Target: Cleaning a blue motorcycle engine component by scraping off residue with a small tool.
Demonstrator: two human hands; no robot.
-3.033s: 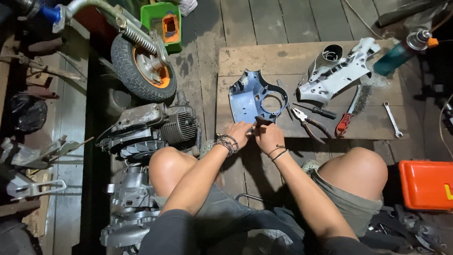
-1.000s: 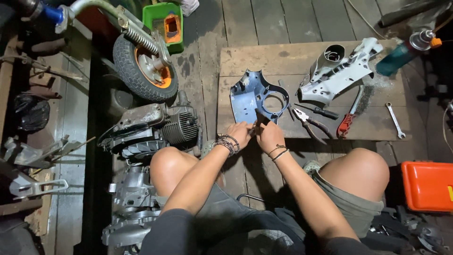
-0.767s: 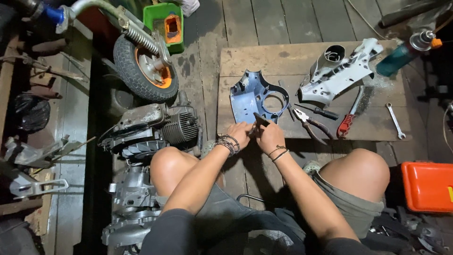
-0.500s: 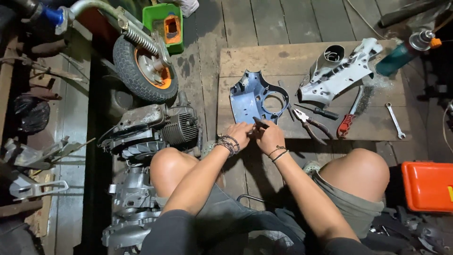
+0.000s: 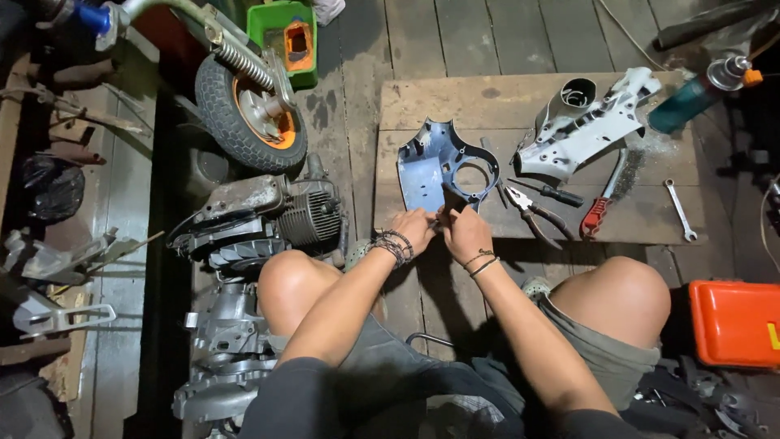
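Note:
My left hand and my right hand meet fingertip to fingertip at the near edge of a wooden board. Between them they pinch a small dark part; it is too small to tell what it is. Just beyond my fingers a blue plastic cover with a round hole lies on the board. Beaded bracelets circle my left wrist and thin bands my right. My bare knees sit on either side of my arms.
On the board lie pliers, a dark screwdriver, a red-handled brush, a wrench, a white plastic housing and a spray can. An engine and wheel stand left, an orange box right.
My hands have stayed together at the cover's near edge, with only small finger movements. Nothing on the board has moved.

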